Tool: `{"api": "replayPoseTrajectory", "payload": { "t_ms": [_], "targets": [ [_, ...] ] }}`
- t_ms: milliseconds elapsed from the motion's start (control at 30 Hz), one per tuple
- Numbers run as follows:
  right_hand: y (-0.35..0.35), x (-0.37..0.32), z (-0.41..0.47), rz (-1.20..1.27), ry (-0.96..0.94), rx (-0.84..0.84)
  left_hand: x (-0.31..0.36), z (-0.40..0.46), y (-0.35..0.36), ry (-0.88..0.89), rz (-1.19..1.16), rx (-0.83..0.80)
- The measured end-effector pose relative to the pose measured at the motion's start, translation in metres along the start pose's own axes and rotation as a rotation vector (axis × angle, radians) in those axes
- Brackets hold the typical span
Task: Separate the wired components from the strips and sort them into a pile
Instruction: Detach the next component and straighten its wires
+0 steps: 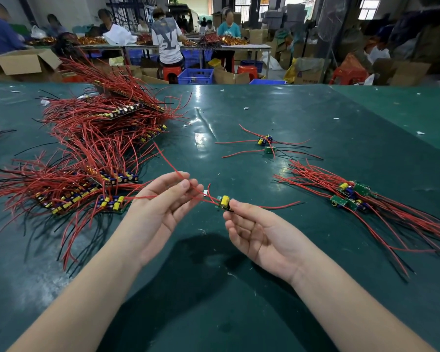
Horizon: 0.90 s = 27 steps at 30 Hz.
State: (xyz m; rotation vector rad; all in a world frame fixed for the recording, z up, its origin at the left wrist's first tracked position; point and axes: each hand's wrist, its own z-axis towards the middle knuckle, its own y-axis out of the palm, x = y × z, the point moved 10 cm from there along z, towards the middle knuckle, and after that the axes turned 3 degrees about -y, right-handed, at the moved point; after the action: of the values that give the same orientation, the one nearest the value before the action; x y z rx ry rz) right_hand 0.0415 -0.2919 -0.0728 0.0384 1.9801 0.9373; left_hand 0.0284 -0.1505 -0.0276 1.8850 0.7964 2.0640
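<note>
Pinching a separated component (224,203) at its board, the right hand (259,235) sits nearer the sorted pile (351,196) lying rightward; the left hand (160,199) pinches its red wire (178,174), stretched leftward.

Red wires (92,138), dark green table (315,128)

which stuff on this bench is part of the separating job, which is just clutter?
Job:
- component, pinched by right hand
- its red wire, held by left hand
- unseparated strips
- sorted pile
- loose components

Clutter:
- white scraps on table
- cardboard box
- blue crate
</note>
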Motion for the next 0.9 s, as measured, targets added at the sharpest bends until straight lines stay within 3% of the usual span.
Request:
{"api": "replayPoseTrajectory", "payload": {
  "t_ms": [200, 467, 900],
  "targets": [
    [0.006, 0.006, -0.001, -0.090, 0.018, -0.033, -0.004, 0.001, -0.003, 0.009, 0.025, -0.018],
    [0.005, 0.007, -0.002, -0.026, 0.041, -0.018, -0.003, 0.006, -0.011, 0.036, -0.089, 0.062],
    [0.007, 0.011, -0.002, -0.031, 0.052, -0.037, 0.002, 0.004, -0.020, 0.084, -0.057, 0.152]
  ]
}}
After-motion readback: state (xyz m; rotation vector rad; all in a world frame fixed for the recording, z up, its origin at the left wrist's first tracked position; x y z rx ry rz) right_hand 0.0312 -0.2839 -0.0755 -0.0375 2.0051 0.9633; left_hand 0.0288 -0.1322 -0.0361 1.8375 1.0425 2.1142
